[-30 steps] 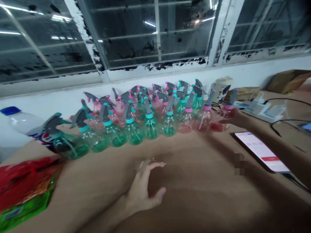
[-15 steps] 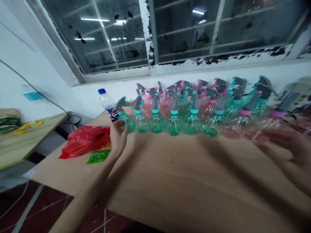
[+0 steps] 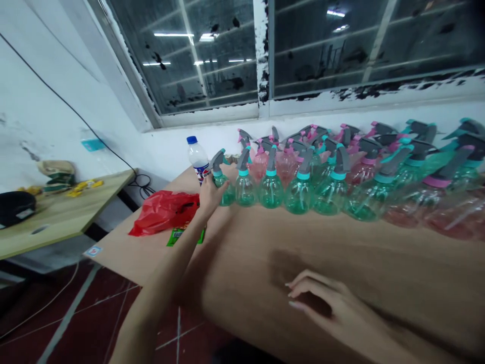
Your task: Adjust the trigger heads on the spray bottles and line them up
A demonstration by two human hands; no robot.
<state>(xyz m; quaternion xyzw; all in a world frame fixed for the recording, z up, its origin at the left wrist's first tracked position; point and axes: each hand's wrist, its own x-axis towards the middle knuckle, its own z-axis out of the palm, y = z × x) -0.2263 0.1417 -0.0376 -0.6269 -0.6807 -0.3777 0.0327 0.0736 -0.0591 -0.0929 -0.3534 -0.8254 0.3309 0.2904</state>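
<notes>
Several small spray bottles, green and pink with grey triggers, stand in rows along the back of a brown table (image 3: pixel 265 258) under a window. My left hand (image 3: pixel 210 194) reaches to the leftmost green spray bottle (image 3: pixel 223 188) and its fingers curl round the bottle's base. My right hand (image 3: pixel 330 306) rests near the table's front edge, fingers slightly bent and apart, holding nothing.
A clear drink bottle with a blue cap (image 3: pixel 197 158) stands behind the left end of the row. A red plastic bag (image 3: pixel 163 217) and a green packet (image 3: pixel 178 234) lie at the table's left corner. A second, lighter table (image 3: pixel 64 217) with clutter stands further left. Cables hang between them.
The view has swung left. My left hand has gone from the table's middle to the leftmost green bottle and closed on it. My right hand has come back from the row's right end to the front edge.
</notes>
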